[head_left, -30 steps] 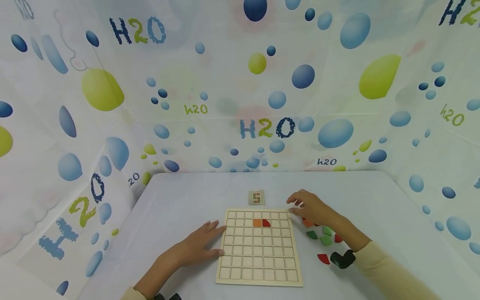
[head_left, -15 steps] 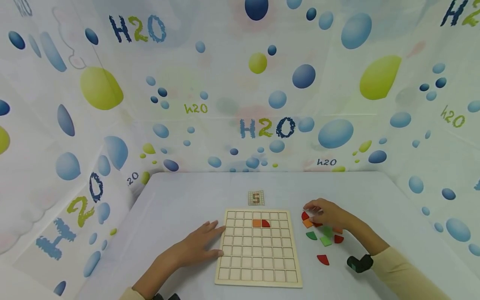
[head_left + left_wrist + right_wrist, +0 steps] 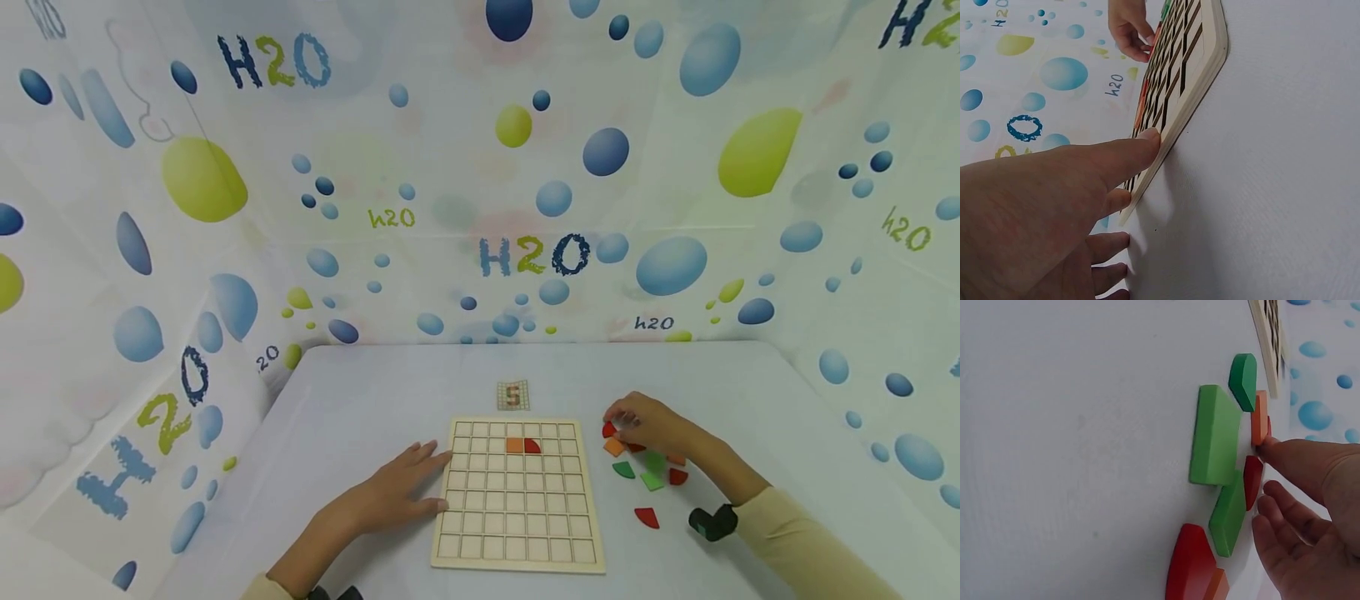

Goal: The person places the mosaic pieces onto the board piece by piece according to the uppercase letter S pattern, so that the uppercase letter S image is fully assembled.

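In the head view, my left hand (image 3: pixel 405 489) rests its thumb and fingertips on the left edge of a square-celled wooden board (image 3: pixel 495 502). The left wrist view shows this thumb (image 3: pixel 1129 153) on the board's rim. An orange square tile (image 3: pixel 514 445) and a red quarter-circle tile (image 3: pixel 532 447) sit side by side in cells near the top. Right of the board, my right hand (image 3: pixel 651 423) bends over loose tiles, thumb and index finger pinching a red quarter-circle tile (image 3: pixel 608 429). Its index tip is hidden in the right wrist view, where the thumb (image 3: pixel 1272 450) is beside an orange square tile (image 3: pixel 1260 417).
Loose tiles lie under and below my right hand: light green squares (image 3: pixel 652 481), a dark green quarter circle (image 3: pixel 623 470) and a red one (image 3: pixel 647 518) nearer me. A small gridded card (image 3: pixel 513 396) with an S-like figure lies behind the board. A patterned curtain (image 3: pixel 450 167) closes the back.
My right hand has moved from the board's upper right corner to the right, over the loose tiles, and its fingers have closed in on a red one. The left hand stays put.
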Action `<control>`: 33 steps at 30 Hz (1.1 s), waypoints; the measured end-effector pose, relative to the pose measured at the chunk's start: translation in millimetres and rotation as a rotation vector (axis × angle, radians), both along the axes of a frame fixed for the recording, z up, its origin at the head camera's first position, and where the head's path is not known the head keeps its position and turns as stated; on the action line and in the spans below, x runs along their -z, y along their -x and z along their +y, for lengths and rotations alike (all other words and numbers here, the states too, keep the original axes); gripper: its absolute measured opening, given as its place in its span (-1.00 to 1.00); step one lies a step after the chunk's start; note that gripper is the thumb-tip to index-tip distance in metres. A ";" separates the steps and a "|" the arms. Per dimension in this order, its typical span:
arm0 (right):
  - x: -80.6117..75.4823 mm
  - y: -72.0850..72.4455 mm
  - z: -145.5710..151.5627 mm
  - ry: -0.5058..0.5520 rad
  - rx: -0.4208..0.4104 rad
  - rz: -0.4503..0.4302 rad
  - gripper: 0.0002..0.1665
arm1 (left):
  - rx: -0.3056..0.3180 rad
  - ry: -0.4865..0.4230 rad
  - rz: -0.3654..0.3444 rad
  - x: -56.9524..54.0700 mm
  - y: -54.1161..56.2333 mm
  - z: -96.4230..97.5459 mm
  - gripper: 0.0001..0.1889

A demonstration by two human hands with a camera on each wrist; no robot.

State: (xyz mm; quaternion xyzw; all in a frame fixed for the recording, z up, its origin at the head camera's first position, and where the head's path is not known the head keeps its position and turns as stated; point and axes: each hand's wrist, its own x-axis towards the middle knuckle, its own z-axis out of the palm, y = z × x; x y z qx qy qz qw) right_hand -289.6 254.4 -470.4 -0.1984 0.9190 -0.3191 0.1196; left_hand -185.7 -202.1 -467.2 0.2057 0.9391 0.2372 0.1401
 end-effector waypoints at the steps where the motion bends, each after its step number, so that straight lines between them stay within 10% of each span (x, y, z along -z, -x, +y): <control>1: 0.0 -0.2 -0.7 -0.002 0.004 0.006 -0.72 | 0.000 -0.002 -0.001 -0.3 -0.1 0.0 -0.20; 33: 5.7 -4.3 -15.0 0.018 0.062 0.082 -0.84 | -0.005 0.001 -0.023 -1.0 0.4 0.2 -0.19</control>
